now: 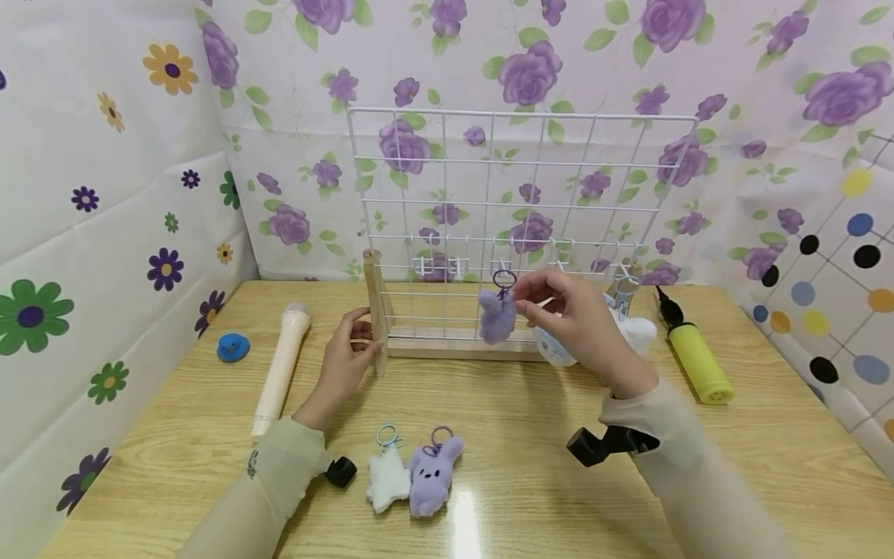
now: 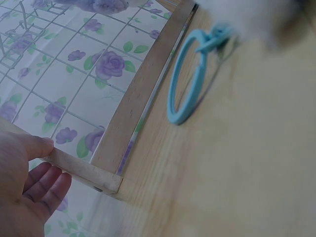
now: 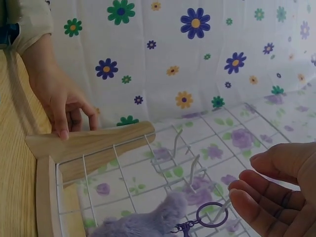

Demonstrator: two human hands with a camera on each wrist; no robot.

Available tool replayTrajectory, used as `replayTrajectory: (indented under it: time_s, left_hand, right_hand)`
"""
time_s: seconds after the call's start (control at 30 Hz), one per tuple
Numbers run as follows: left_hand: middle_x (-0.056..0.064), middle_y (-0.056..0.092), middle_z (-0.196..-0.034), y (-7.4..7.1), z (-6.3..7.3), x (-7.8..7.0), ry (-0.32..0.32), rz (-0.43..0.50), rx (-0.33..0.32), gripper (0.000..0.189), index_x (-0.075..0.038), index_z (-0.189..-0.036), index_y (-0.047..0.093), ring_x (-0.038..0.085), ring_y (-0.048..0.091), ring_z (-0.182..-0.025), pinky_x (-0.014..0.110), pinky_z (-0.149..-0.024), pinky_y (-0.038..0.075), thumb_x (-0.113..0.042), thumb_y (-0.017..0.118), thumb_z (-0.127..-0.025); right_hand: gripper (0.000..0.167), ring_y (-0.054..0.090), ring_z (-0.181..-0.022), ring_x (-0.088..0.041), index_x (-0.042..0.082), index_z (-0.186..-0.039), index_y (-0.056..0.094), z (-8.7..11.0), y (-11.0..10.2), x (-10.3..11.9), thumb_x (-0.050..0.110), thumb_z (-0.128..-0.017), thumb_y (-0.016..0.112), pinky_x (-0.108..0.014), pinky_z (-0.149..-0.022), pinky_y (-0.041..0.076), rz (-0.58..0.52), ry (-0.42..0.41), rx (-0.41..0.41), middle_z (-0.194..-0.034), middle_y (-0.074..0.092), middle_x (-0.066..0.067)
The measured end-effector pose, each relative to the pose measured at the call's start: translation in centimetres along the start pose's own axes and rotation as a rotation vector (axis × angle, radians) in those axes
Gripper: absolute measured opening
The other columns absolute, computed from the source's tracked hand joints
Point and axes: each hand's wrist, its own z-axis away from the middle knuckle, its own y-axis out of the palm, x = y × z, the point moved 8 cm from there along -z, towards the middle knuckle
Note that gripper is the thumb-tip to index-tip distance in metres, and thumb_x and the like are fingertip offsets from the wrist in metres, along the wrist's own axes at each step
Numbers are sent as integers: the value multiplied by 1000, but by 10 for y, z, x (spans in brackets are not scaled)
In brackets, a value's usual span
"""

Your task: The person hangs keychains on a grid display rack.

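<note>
My left hand (image 1: 347,351) grips the wooden side leg (image 1: 378,310) of a white wire grid rack (image 1: 524,115), thumb on one side and fingers on the other. A purple plush keychain (image 1: 496,317) hangs by its purple ring (image 3: 212,215) from a hook on the grid. Beside it is my right hand (image 1: 576,322); in the right wrist view its thumb and fingers stand apart near the ring, holding nothing. On the table in front lie a white star-like plush keychain (image 1: 387,479) with a light blue ring and a purple bunny plush keychain (image 1: 431,483).
White plush items (image 1: 637,335) hang at the rack's right, partly behind my right hand. A yellow pump (image 1: 700,363) lies to the right. To the left are a cream microphone-shaped object (image 1: 281,371) and a small blue toy (image 1: 233,347). Flowered cloth (image 1: 293,93) stands behind.
</note>
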Motion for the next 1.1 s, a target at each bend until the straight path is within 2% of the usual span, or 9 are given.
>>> replayTrajectory:
  time_s: [0.13,0.27,0.47,0.63,0.87,1.1]
  left_hand:
    - [22,57,-116,0,0,1,2,-2,-3,57,-3,-141,37,32,57,-104,29,-83,51,-4,64,-91]
    - [22,57,-116,0,-1,1,-3,1,-1,58,-4,-141,38,33,57,-104,31,-83,51,-4,65,-90]
    - [22,57,-116,0,-1,3,-16,14,-2,56,-4,-141,39,33,57,-103,26,-82,51,-5,64,-91]
    - [22,56,-117,0,0,0,-19,19,2,55,-4,-141,38,33,57,-105,34,-85,51,-7,63,-92]
    - [29,53,-119,-6,11,-36,-51,16,18,55,5,-141,35,40,55,-107,49,-91,48,3,59,-92]
    - [30,53,-119,-6,12,-38,-51,16,22,54,6,-140,35,40,55,-107,48,-91,48,3,59,-92]
  right_hand:
    - [16,64,-75,-11,2,-105,65,9,8,0,11,-92,64,-22,-65,54,-13,-17,10,-97,69,-10]
    - [15,65,-78,-12,4,-105,65,17,19,-2,11,-92,65,-23,-66,54,-36,-12,36,-97,69,-8]
    - [16,64,-85,-9,4,-106,65,26,36,-5,10,-91,66,-23,-69,54,-68,-19,74,-98,70,-7]
    - [15,64,-84,-8,7,-105,66,33,50,-9,8,-91,66,-23,-69,55,-77,-24,105,-99,69,-8]
    - [13,63,-82,-8,9,-104,66,38,72,-17,10,-91,65,-22,-66,53,-59,-43,175,-94,68,-3]
    - [12,64,-82,-9,10,-102,66,44,95,-27,12,-90,67,-22,-67,53,-45,-45,237,-97,68,-5]
